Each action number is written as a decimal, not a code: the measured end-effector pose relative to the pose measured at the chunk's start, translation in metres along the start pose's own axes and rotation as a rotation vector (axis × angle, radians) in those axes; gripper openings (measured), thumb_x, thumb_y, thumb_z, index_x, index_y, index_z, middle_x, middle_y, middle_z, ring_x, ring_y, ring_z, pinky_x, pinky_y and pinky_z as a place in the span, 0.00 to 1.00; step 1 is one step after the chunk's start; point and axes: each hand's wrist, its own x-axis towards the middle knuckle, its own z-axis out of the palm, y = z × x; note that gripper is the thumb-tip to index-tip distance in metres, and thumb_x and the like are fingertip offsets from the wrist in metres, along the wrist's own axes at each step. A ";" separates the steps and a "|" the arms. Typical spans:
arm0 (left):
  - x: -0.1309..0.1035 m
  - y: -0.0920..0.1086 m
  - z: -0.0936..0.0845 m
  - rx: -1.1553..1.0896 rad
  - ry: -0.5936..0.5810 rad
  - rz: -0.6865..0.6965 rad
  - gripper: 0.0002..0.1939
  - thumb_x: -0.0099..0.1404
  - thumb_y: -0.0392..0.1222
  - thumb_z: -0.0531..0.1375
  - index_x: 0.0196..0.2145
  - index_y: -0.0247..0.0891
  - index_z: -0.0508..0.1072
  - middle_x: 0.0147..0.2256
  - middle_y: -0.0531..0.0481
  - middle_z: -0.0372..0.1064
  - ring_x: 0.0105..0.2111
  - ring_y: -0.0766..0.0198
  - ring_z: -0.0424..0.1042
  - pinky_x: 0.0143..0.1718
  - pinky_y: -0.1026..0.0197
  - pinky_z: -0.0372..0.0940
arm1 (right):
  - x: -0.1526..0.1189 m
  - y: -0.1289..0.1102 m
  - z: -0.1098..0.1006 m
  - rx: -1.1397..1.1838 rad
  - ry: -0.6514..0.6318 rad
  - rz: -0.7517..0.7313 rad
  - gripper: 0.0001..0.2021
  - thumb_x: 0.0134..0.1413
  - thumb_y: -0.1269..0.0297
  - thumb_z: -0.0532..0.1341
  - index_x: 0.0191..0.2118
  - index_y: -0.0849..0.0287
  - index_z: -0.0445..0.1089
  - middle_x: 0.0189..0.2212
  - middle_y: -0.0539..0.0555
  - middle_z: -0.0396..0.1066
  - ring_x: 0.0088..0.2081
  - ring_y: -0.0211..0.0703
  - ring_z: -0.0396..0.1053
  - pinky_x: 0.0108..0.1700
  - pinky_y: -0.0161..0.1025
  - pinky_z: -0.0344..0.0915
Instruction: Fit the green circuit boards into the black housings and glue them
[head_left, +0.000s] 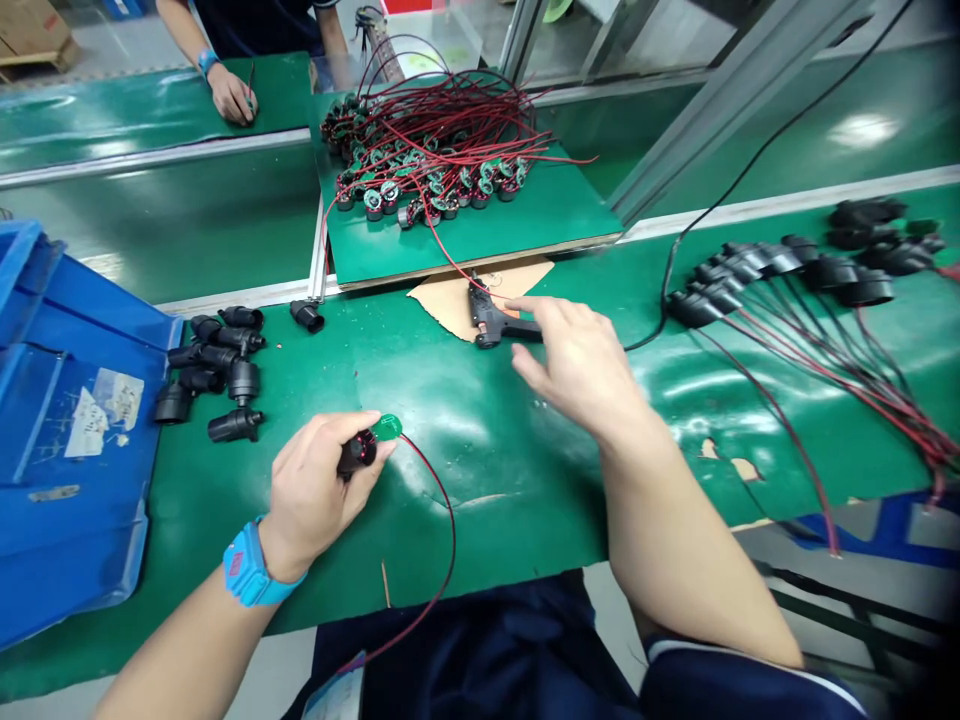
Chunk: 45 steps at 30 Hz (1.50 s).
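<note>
My left hand (311, 480) is closed round a small black motor (357, 455) with a round green circuit board (388, 428) at its end. A red wire (452, 530) runs from the board and curves down towards my lap. Over the handle of a black glue gun (489, 322) hovers my right hand (574, 355), fingers stretched and thumb apart. Whether its fingers touch the handle I cannot tell. The gun lies partly on a piece of brown cardboard (442, 300), its black cord leading off to the right.
Many wired motors (442, 180) are heaped on a raised green board (480, 245). Black housings (217, 365) lie beside a blue bin (75, 430) at left. Wired black housings (757, 270) line the right side. Across the bench, another person's hand (232, 95) rests on the surface.
</note>
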 end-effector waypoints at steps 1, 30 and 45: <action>0.000 -0.002 -0.001 0.023 0.001 0.010 0.14 0.69 0.43 0.65 0.50 0.41 0.70 0.38 0.48 0.78 0.36 0.61 0.78 0.40 0.61 0.72 | 0.004 0.012 0.003 -0.081 -0.043 0.028 0.24 0.57 0.70 0.59 0.60 0.62 0.67 0.54 0.69 0.73 0.54 0.67 0.70 0.55 0.63 0.65; 0.009 -0.007 -0.011 0.186 0.006 0.060 0.12 0.72 0.40 0.62 0.49 0.31 0.71 0.39 0.42 0.78 0.37 0.56 0.76 0.37 0.56 0.70 | -0.024 -0.053 -0.024 0.648 -0.239 -0.259 0.12 0.65 0.52 0.63 0.38 0.55 0.69 0.28 0.47 0.70 0.25 0.34 0.65 0.28 0.32 0.63; 0.014 -0.006 -0.021 -0.050 -0.067 -0.220 0.09 0.71 0.43 0.62 0.47 0.39 0.71 0.40 0.50 0.77 0.39 0.63 0.77 0.41 0.64 0.70 | -0.028 -0.044 -0.017 -0.319 0.131 -0.602 0.09 0.70 0.65 0.57 0.37 0.58 0.72 0.22 0.49 0.64 0.25 0.41 0.61 0.27 0.40 0.52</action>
